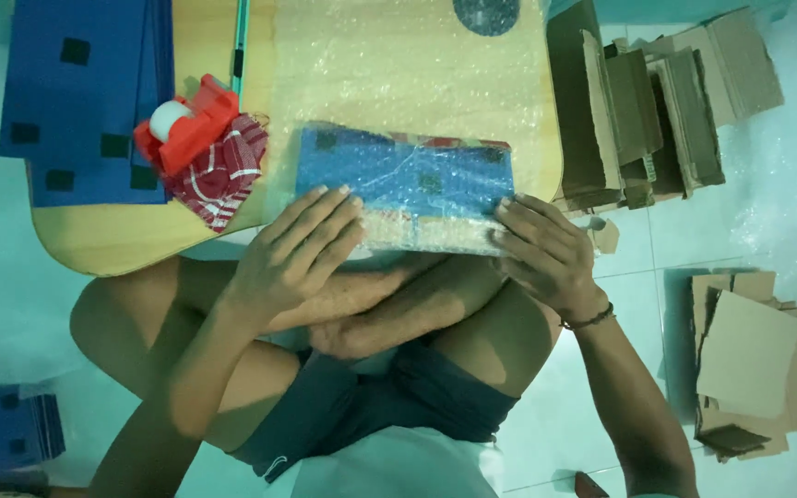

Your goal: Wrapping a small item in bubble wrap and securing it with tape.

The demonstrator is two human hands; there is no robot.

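Lying at the far left of the low wooden counter (pixel 122 242) is a stack of blue sheets (pixel 85 101), then a red tape dispenser (pixel 186 129) on checked cloth (pixel 223 175). The left hand (pixel 292 254) presses flat, fingers spread, on the bubble-wrapped blue bundle (pixel 408 180) at the counter's near edge; the right hand (pixel 546 254) grips its right end. Cardboard pieces (pixel 638 111) lie rightmost.

My one camera sits on the person's head and looks straight down, close, at the low wooden table (pixel 122 244), with their crossed legs just below it and cardboard pieces (pixel 754 369) to its right.
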